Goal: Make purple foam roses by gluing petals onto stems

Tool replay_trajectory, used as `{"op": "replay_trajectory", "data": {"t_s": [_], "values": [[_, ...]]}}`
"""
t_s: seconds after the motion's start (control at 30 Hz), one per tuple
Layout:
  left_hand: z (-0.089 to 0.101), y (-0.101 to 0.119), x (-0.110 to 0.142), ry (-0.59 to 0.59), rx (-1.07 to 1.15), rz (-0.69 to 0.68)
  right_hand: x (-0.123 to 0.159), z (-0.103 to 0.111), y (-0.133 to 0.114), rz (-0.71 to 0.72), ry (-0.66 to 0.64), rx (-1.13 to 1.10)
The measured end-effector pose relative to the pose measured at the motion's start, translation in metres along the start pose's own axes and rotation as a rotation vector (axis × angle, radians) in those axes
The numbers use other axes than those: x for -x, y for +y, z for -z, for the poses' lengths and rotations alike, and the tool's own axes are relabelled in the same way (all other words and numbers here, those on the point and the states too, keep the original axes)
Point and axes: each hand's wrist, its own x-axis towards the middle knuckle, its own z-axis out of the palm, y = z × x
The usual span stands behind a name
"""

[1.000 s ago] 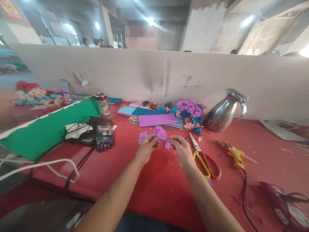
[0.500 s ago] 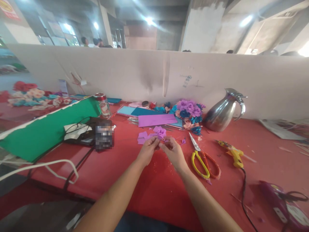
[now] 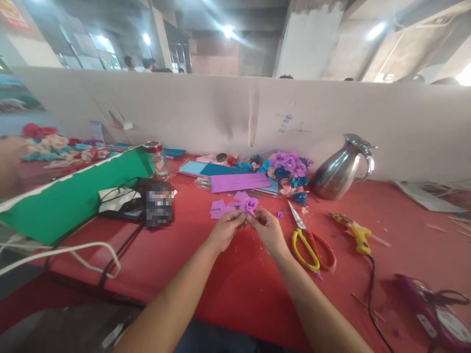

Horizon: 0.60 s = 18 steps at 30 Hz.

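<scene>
A purple paper flower (image 3: 250, 205) is pinched between both hands over the red table (image 3: 176, 255). My left hand (image 3: 227, 228) is closed on its lower left side, and my right hand (image 3: 268, 226) is closed on its right side with the fingertips nearly meeting. Just beyond the left hand lie cut purple paper pieces (image 3: 220, 208). Farther back, a flat purple paper sheet (image 3: 239, 182) rests on blue sheets. The fingers partly hide the flower's base.
Right of my hands lie scissors (image 3: 305, 240) with yellow and orange handles and a yellow glue gun (image 3: 358, 235) with a cord. A steel jug (image 3: 336, 169) stands behind, beside a bunch of paper flowers (image 3: 289, 166). Left are a green panel (image 3: 81, 196) and a glass jar (image 3: 159, 162).
The flower has shifted slightly right and tilted in my fingers. Both hands remain on it. At the far left edge, a blurred arm of another person has come into view.
</scene>
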Motion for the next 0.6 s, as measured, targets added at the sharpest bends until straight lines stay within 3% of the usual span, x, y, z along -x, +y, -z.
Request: {"op": "replay_trajectory", "data": {"t_s": [0.4, 0.6], "values": [[0.0040, -0.0018, -0.0009, -0.026, -0.009, -0.018, -0.0001, -0.0015, -0.0044, 0.007, -0.046, -0.046], [0.0086, -0.0039, -0.0058, 0.099, -0.044, -0.110, 0.0016, 0.0009, -0.0059, -0.008, -0.008, -0.017]]}}
